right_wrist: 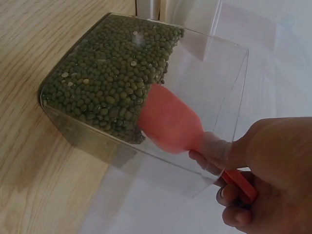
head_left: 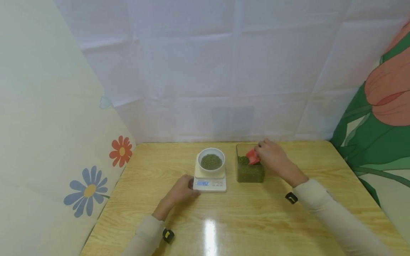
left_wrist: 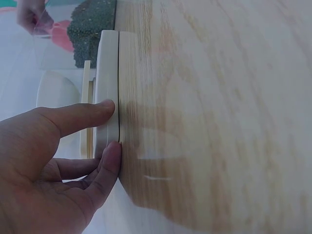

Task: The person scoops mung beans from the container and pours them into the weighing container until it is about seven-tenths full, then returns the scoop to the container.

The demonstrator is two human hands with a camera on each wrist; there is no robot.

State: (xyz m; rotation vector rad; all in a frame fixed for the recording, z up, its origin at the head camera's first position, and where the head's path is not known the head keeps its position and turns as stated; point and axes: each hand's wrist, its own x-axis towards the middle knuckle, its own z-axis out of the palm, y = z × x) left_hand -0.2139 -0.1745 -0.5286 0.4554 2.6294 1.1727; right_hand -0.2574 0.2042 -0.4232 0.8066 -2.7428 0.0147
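Note:
A white kitchen scale [head_left: 209,185] with a lit blue display stands on the table. On its platform sits a white bowl [head_left: 211,169] holding green mung beans [head_left: 211,161]. My left hand [head_left: 182,189] grips the scale's front left corner, thumb [left_wrist: 92,118] along the front edge and fingers at the side. To the right of the scale, a clear plastic container [head_left: 251,176] is partly filled with mung beans [right_wrist: 114,68]. My right hand [head_left: 272,156] holds a red scoop [right_wrist: 170,119] by its handle, the scoop's head inside the container, touching the beans.
The light wood table [head_left: 153,160] ends at a white cloth backdrop [head_left: 179,71]. Flower-printed panels [head_left: 89,191] stand at the left and right sides. The container's tall clear walls [right_wrist: 219,78] rise around the scoop.

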